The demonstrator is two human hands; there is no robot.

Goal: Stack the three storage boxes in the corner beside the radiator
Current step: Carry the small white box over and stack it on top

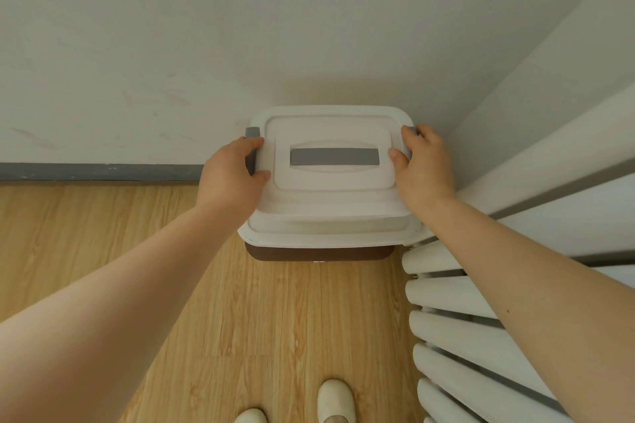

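Observation:
A white-lidded storage box [330, 203] with a grey handle strip on top fills the corner, seen from above. It rests on a brown box [319, 253], of which only the front edge shows below the lid. My left hand [230, 178] grips the box's left side at a grey latch, thumb on the lid. On the right side my right hand [424, 165] holds the other latch the same way. Whatever stands under the brown box is hidden.
A white ribbed radiator [474, 330] runs along the right wall, close to the box's right edge. The white back wall with a grey skirting board [99, 171] is behind. My two feet in white slippers [335, 400] stand on the wooden floor [275, 319].

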